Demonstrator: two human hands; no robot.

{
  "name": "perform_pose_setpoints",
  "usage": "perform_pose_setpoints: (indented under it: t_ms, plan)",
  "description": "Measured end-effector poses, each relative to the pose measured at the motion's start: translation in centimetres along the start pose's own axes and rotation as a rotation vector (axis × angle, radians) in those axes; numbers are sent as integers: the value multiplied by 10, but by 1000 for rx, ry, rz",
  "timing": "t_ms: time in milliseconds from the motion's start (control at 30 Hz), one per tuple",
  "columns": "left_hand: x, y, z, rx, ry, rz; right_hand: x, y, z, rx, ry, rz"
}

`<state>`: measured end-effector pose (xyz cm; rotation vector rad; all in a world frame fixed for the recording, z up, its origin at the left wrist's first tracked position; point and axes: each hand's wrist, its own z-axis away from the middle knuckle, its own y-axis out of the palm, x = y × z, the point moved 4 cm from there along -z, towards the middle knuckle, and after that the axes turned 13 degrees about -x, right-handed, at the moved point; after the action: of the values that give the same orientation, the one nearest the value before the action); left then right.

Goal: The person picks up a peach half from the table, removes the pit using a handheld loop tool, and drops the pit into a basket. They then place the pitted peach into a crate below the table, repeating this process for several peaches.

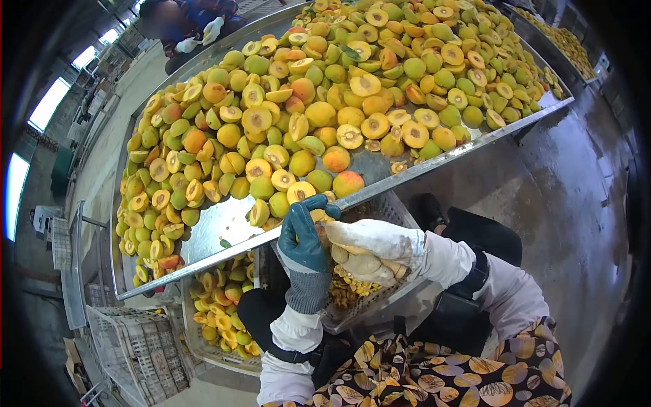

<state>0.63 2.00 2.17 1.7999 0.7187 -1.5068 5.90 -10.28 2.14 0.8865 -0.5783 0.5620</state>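
My left hand (304, 239), in a dark teal glove, is closed around a yellow fruit (318, 216) at the near edge of the metal table (434, 161). My right hand (369, 249), in a white glove, presses against the fruit from the right and grips what looks like a small tool with a tan handle. Both hands hover over a grey plastic crate (380, 308) with pits and scraps in it. The table is piled with whole and halved yellow, green and orange fruit (325, 102).
A second crate (217, 312) under the table holds halved fruit. A crate (129, 353) lies at the lower left. Another person with white gloves (203, 30) works at the table's far side. Wet floor (563, 197) lies to the right.
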Motion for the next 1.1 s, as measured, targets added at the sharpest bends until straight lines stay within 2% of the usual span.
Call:
perform_pose_setpoints:
  t_ms: [67, 100, 167, 200, 267, 300, 333, 367, 467, 500, 600, 633, 733, 767, 800, 867, 933, 967, 1000, 1067, 1100]
  plan:
    - [-3, -1, -1, 3, 121, -70, 8, 7, 5, -88, -106, 263]
    - [-3, -1, -2, 16, 200, -113, 3, 4, 1, -116, -99, 292]
    - [-7, -1, -3, 51, 315, -182, -4, 3, -3, -54, -9, 62]
    - [-5, -1, -3, 70, 265, -139, -6, 3, -3, -23, 38, -52]
    - [-1, -2, -5, 109, 173, -49, -7, 0, -6, 171, 138, -215]
    - [-12, 0, -2, 98, 250, -151, -8, -1, -10, 273, 191, -297]
    - [-12, 0, -2, 111, 221, -88, -10, 0, -11, 374, 245, -380]
    - [-11, -1, -2, 124, 192, -25, -12, -2, -11, 348, 245, -366]
    - [-2, -4, -6, 160, 170, 33, 2, 5, 0, 11, 40, 75]
    - [0, -5, -8, 169, 175, 30, 2, 6, 0, 2, 67, 33]
    - [-2, -6, -12, 225, 277, -41, -8, 2, -11, 362, 249, -332]
    - [-3, -6, -12, 225, 209, 6, -7, 4, -12, 419, 257, -363]
    - [-4, -5, -9, 181, 62, 97, 2, 8, -3, 78, 130, -26]
    - [-3, -6, -8, 132, 50, 97, 2, 8, -5, 52, 70, 67]
    - [-4, -7, -6, 82, 38, 95, -3, 11, -7, 190, 149, -83]
    - [-13, -6, -6, 134, 258, -24, -9, 6, -12, 457, 296, -380]
    - [-13, -11, -14, 217, 455, -159, -12, 4, -14, 504, 304, -410]
    - [-4, -15, -17, 236, 337, -154, -9, 5, -14, 491, 310, -403]
    - [-2, -12, -15, 261, 104, 26, -8, 6, -13, 478, 317, -401]
    - [-6, -10, -11, 226, -143, 145, -4, 3, -13, 303, 219, -208]
    - [0, -15, -14, 153, -206, 186, 0, 4, -10, 249, 140, -27]
